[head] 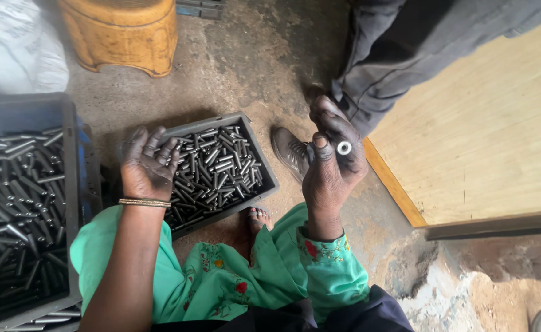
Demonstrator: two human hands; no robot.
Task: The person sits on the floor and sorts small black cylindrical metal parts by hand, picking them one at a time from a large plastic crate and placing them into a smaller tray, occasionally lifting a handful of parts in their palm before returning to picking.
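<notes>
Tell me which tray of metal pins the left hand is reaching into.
The small grey tray in the middle, on the floor in front of the person. The left hand rests on its pins; the larger tray at the left edge is untouched.

A small metal tube (344, 147) stands end-on to the camera at about two o'clock from the picture's middle, pinched between thumb and fingers so that its bright ring-shaped rim and dark bore show. At about nine o'clock from it lies a shallow grey tray (264, 165), turned askew on the concrete floor and filled with a loose heap of dark metal pins (218, 169), short, slim and shiny, lying crisscross in every direction. Its near left corner is hidden under a hand.
</notes>
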